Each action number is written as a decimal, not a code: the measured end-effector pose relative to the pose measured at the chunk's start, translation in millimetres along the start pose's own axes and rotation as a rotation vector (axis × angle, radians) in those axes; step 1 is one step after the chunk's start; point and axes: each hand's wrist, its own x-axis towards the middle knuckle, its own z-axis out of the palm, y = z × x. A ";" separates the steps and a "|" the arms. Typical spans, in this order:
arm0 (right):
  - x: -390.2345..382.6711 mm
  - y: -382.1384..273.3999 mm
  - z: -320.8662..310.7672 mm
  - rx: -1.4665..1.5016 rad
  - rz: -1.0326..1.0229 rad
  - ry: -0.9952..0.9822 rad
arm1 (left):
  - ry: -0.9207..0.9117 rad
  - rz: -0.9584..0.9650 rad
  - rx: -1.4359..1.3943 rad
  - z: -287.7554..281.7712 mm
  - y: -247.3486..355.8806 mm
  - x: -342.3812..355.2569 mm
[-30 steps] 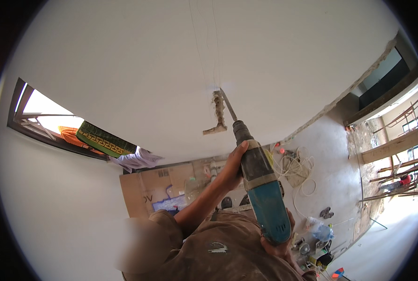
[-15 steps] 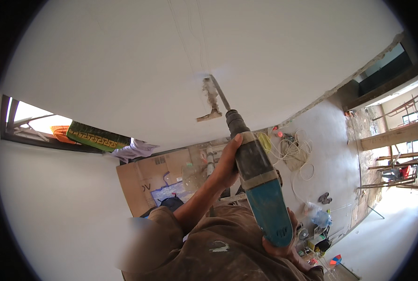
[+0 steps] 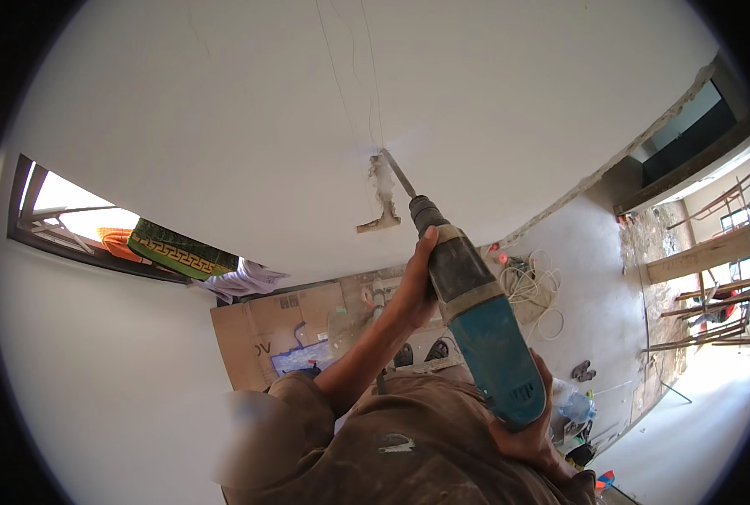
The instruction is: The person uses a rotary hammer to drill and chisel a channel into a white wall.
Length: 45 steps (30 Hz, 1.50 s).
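White ceiling (image 3: 223,126) | both grips clasp rotary drill (image 3: 476,324) | bit (image 3: 398,173) now nearer chipped groove (image 3: 383,198)

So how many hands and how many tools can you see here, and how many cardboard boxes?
Hands: 2, the left hand and the right hand, both gripping the tool
Tools: 1, a blue and grey hammer drill with its bit in the white surface
Cardboard boxes: 1
Total: 4

White plastered wall (image 3: 223,101) fills the view; a bright window (image 3: 72,206) at left, cardboard sheet (image 3: 274,337) below, coiled cable (image 3: 530,290) on the dusty floor (image 3: 593,286).
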 end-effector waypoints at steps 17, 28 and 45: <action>69.2 -37.1 -26.5 0.042 0.086 -0.100 | -0.021 0.032 -0.209 7.2 27.0 37.1; -4.4 13.8 1.9 0.131 0.024 -0.060 | 0.022 -0.051 -0.131 -21.1 -8.7 -4.1; -38.9 46.8 16.2 0.284 0.276 0.072 | -0.058 -0.065 0.048 -6.6 10.8 -24.8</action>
